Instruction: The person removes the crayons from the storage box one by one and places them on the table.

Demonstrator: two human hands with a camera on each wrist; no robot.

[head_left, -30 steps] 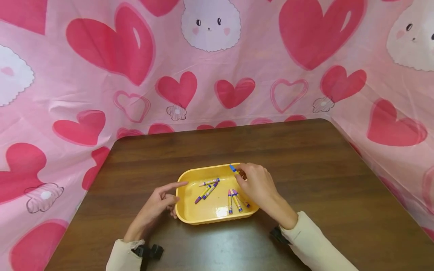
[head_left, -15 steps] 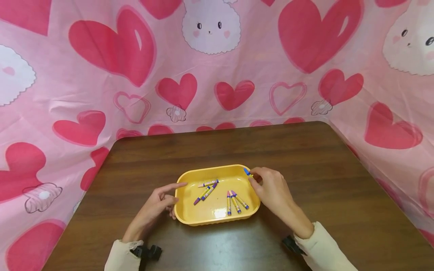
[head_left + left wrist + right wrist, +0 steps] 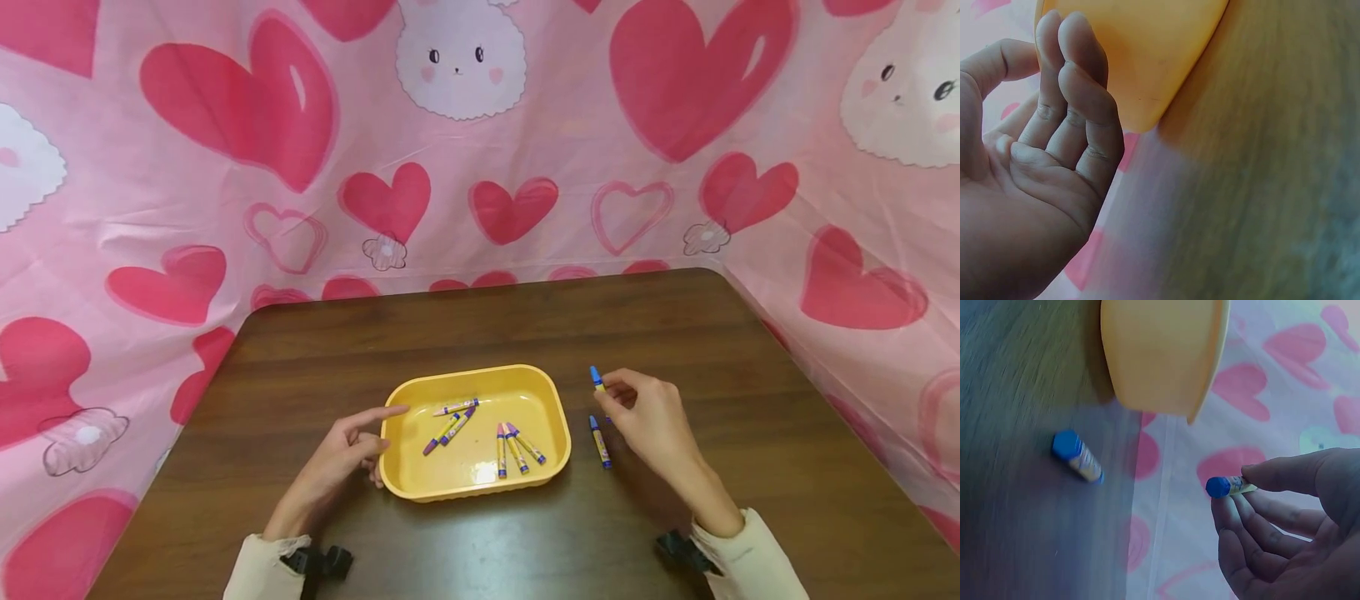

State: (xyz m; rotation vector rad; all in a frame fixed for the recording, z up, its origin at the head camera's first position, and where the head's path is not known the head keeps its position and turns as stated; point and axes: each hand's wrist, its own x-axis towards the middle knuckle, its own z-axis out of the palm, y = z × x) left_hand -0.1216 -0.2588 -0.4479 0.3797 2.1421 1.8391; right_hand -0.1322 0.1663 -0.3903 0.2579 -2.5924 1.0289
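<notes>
My right hand (image 3: 652,417) pinches a blue crayon (image 3: 597,377) between thumb and fingers, above the table to the right of a yellow plastic tray (image 3: 555,392). In the right wrist view its blue end faces the camera. A second blue crayon (image 3: 600,442) lies on the table just below it. My left hand (image 3: 343,454) holds the tray's left end: the index finger reaches over the rim, the thumb lies at the rim, and the other fingers (image 3: 1094,119) bend against the outer wall. Inside the tray lie several purple, pink and peach crayons (image 3: 519,450) in two loose groups.
The dark wooden table (image 3: 450,333) carries the tray near its front middle. Pink heart-printed cloth (image 3: 510,125) hangs close round its back and sides. Black wrist cameras (image 3: 322,562) sit at both sleeves.
My right hand has moved right with its blue crayon, from over the tray's right end to beyond its rim. The table's blue crayon has come into view. My left hand stays at the tray.
</notes>
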